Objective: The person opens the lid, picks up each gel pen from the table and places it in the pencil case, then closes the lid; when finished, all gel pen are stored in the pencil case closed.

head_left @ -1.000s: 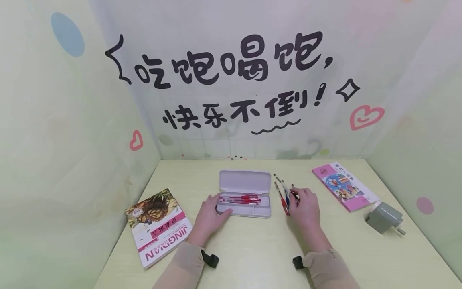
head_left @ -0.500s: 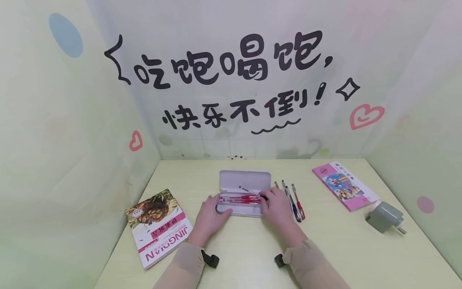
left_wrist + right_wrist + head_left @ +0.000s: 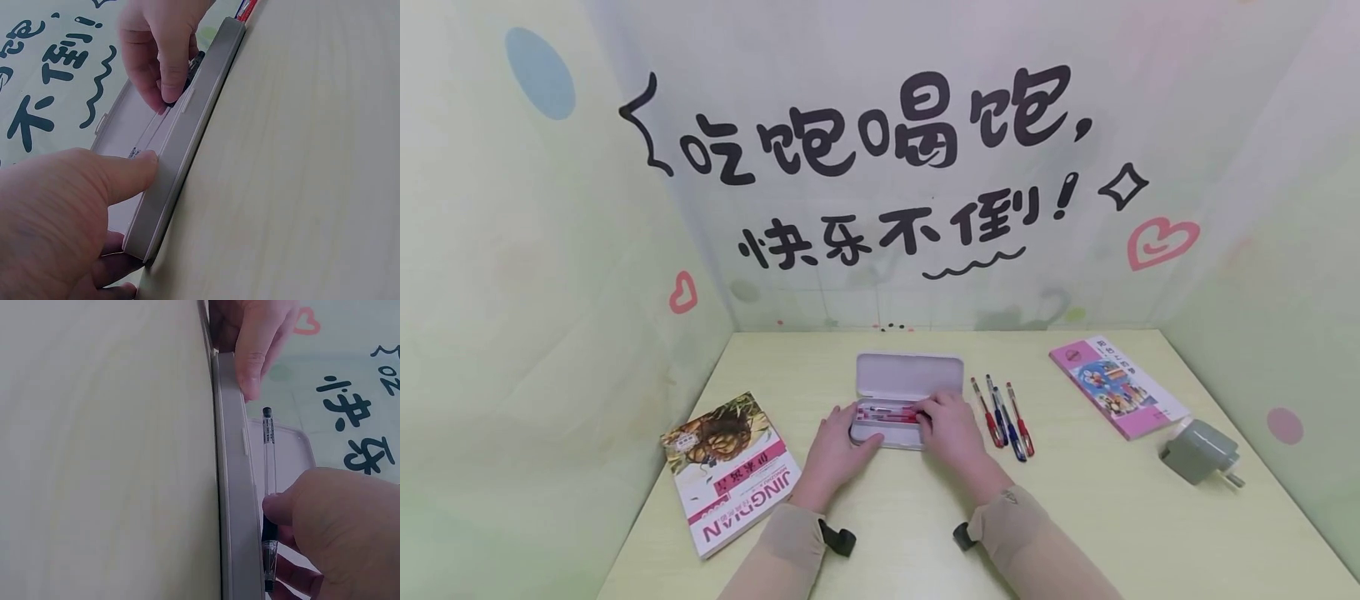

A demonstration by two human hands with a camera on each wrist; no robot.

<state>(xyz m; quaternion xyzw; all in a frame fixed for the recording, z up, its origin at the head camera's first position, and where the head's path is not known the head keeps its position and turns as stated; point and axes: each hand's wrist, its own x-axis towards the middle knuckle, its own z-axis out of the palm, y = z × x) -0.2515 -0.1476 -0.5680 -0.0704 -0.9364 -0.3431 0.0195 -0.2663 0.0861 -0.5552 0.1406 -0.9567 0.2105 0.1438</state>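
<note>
An open white pencil case [image 3: 904,373] stands at mid-table, its lid tilted back. Its left end is held by my left hand [image 3: 837,446], thumb over the front edge and fingers around the end. In its rear compartment lie red pens [image 3: 891,417]. My right hand [image 3: 957,433] is over the right part of the case. It pinches a clear pen with black grip and cap [image 3: 269,456], which shows just above the case in the right wrist view. The right hand hides the case's right end in the head view.
Several red and blue pens [image 3: 1014,429] lie right of the case. A book [image 3: 730,475] lies at left, a pink box [image 3: 1112,387] at back right. Near the right edge stands a grey-green pencil sharpener with a crank [image 3: 1198,452].
My right hand has picked up the black pen from the loose pens and carried it left over the case, lowering it into line with the rear compartment. The left hand has stayed put.
</note>
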